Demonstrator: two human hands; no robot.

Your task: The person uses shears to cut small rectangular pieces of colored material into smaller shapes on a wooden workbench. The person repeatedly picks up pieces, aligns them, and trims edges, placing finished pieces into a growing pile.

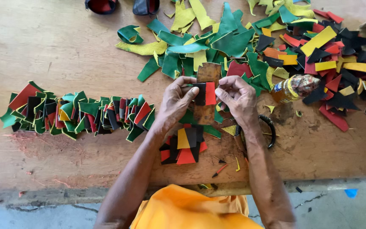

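Black-and-red patch (205, 93) sits at the centre of the frame, pinched at both edges: your left hand (175, 101) clamps thumb and fingers on its black side, your right hand (237, 98) on its red side, so the two colours stay edge to edge over the brown strip (208, 73) beneath. Both wrists bend inward, forearms converging from the bottom of the frame. Just below lies a small stack of cut pieces (183, 146); a long row of folded scraps (77, 114) runs along the left of the worktop (64, 46), a bottle (295, 87) lies to the right.
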